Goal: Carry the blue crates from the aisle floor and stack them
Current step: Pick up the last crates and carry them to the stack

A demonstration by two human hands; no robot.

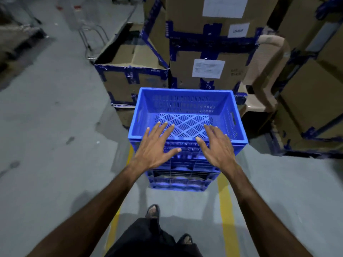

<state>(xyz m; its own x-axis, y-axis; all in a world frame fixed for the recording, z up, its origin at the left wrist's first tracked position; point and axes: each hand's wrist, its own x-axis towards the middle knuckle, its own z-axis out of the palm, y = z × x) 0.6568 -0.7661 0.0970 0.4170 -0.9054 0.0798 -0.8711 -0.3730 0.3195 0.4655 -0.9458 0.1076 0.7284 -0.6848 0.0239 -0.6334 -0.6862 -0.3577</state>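
Left hand (155, 145) and right hand (218, 145) both spread flat, fingers straight, palms down over near rim of top blue slatted plastic crate (187, 115); contact with rim unclear. Crate empty, topping stack of blue crates (181, 175) on grey aisle floor (55, 127) between yellow floor lines (225, 201). Taped brown cardboard boxes (207, 67) behind stack.

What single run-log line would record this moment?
stage: at stack | blue crate stack: top crate empty | left hand: open, spread above near rim | right hand: open, spread above near rim | holding: nothing
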